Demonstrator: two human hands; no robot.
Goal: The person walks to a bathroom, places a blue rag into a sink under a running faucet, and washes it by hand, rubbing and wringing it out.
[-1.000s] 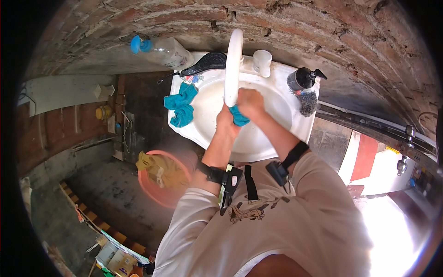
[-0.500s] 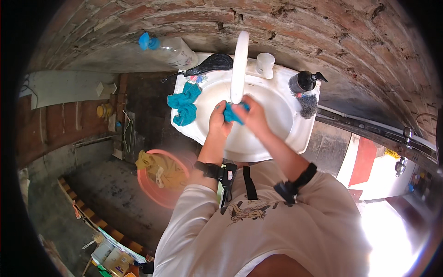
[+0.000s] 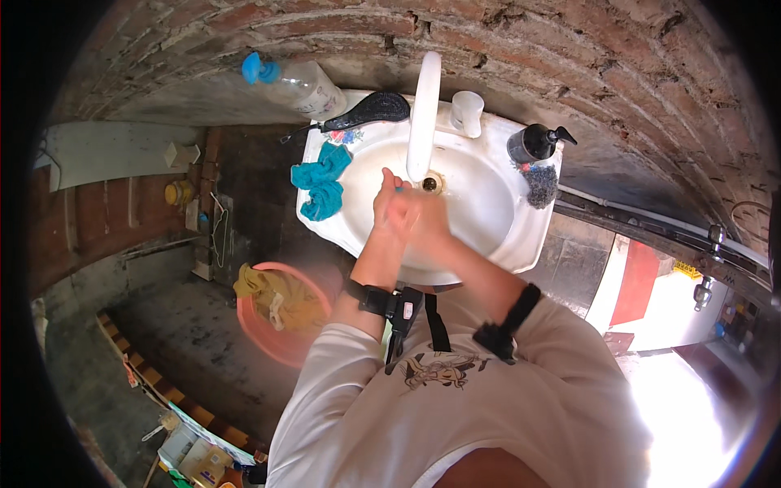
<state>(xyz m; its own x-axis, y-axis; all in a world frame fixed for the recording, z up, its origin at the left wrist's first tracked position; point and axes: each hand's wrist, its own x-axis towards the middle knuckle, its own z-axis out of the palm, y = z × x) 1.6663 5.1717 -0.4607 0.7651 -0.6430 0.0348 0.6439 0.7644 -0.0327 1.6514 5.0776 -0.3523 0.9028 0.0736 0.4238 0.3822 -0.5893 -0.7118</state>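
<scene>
Left hand: just below centre of the basin's clock (12 toward the wall), left hand (image 3: 390, 205) with fingers pointing up, pressed against its partner; how firmly it is closed cannot be told.
Right hand: right hand (image 3: 429, 221), motion-blurred, meets it from the 4 o'clock side; its finger closure is unclear too.
Teal cloth: apparently between the palms; only a fleck of the teal cloth (image 3: 399, 190) shows by the left fingers.
Handling: probably light, limp and soft, slick if wet, hardly fragile; best gathered into a bunch and gripped across its middle with both palms.
Since half a second ago: cloth then plainly visible between the hands, now almost covered; right hand closer in and lower.
Drain hole: drain hole (image 3: 430, 184) just above the hands, now exposed in the white washbasin (image 3: 484, 220).
Spout: white spout (image 3: 424, 122), reaching in from 12.
Rim: bunched teal cloths (image 3: 321, 201) between 9 and 10, black brush-like item (image 3: 378, 111) at 11, white cup (image 3: 467, 114) at 1, dark pump bottle (image 3: 530, 145) at 2, grey scouring pad (image 3: 542, 187) near 3.
Floor: pink bucket (image 3: 272, 348) at 8, holding yellowish fabric.
</scene>
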